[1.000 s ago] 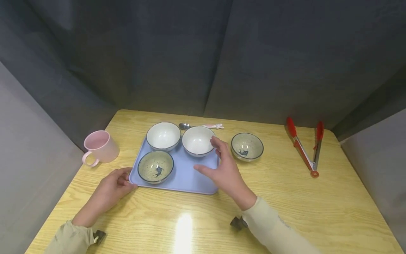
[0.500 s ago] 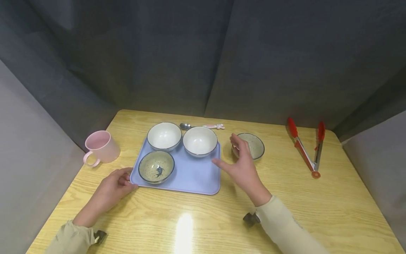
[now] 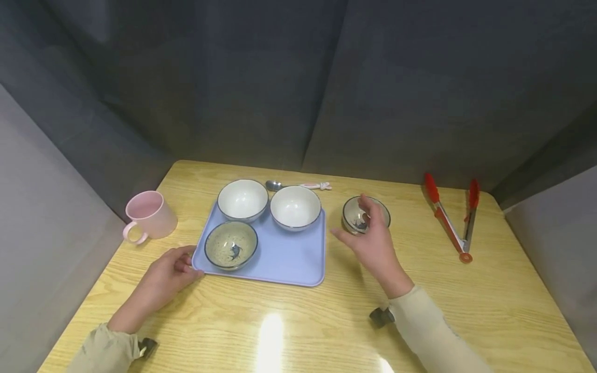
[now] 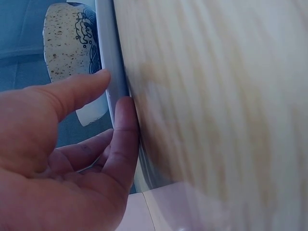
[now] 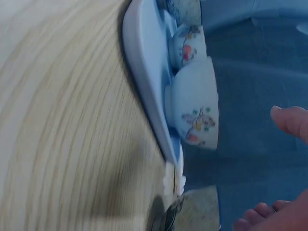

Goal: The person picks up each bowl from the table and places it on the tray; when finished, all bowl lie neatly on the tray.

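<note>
My left hand (image 3: 165,277) pinches the near-left corner of a blue tray (image 3: 284,261), thumb against its rim and fingers at the edge in the left wrist view. Two white bowls, a left one (image 3: 242,199) and a right one (image 3: 296,208), sit at the tray's back. A speckled greenish bowl (image 3: 231,243) with a dark blue motif is at its front left. My right hand (image 3: 375,248), thumb and fingers spread, hovers at the near side of another speckled bowl (image 3: 352,220) on the table, partly hiding it. In the right wrist view the fingers appear apart from that bowl (image 5: 197,211).
A pink mug (image 3: 151,215) stands left of the tray. Behind the tray lies a spoon (image 3: 315,185) with a pink and white handle. Red-tipped tongs (image 3: 450,225) lie spread at the right. A dark curtain (image 3: 261,93) closes off the wooden table's (image 3: 224,326) back.
My right hand has moved right, from beside the right white bowl on the tray to the speckled bowl on the table. The left hand stays at the tray corner.
</note>
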`<state>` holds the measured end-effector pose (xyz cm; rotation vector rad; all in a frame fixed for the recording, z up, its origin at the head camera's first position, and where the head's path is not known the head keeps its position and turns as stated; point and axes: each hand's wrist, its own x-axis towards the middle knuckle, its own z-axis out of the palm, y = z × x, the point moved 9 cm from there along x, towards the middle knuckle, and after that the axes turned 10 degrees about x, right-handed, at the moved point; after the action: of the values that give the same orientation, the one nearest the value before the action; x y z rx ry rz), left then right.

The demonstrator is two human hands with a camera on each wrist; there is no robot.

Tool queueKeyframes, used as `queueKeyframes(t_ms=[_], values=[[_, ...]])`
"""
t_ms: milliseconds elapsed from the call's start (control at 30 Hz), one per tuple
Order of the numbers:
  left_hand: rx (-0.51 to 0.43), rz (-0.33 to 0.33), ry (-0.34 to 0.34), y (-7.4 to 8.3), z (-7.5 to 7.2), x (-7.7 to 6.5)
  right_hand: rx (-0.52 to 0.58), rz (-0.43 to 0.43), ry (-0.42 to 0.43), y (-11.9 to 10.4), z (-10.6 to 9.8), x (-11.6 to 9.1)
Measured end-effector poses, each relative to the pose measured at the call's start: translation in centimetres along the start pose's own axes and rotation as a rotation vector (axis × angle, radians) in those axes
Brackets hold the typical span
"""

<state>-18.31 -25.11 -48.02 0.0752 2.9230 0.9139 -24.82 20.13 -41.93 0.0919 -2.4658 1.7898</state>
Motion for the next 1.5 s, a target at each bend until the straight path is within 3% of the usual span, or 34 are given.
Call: queueKeyframes(t_ms=[233, 633, 1000, 1500], values=[[0.001, 0.008, 0.002, 0.3, -0.1, 0.0, -0.011, 0.023, 0.054, 1.5, -2.2, 0.5], [-0.004, 0.003, -0.001, 0.3, -0.1, 0.1, -0.138, 0.040, 0.103, 3.2, -4.5, 1.2], [-0.007, 0.003, 0.002, 0.2, -0.1, 0.0, -0.169, 0.121, 0.055, 6.2, -4.8, 2.1], [-0.006, 0.000, -0.003, 0.0, 0.0, -0.1, -0.154, 0.221, 0.007, 7.8, -4.3, 2.4]])
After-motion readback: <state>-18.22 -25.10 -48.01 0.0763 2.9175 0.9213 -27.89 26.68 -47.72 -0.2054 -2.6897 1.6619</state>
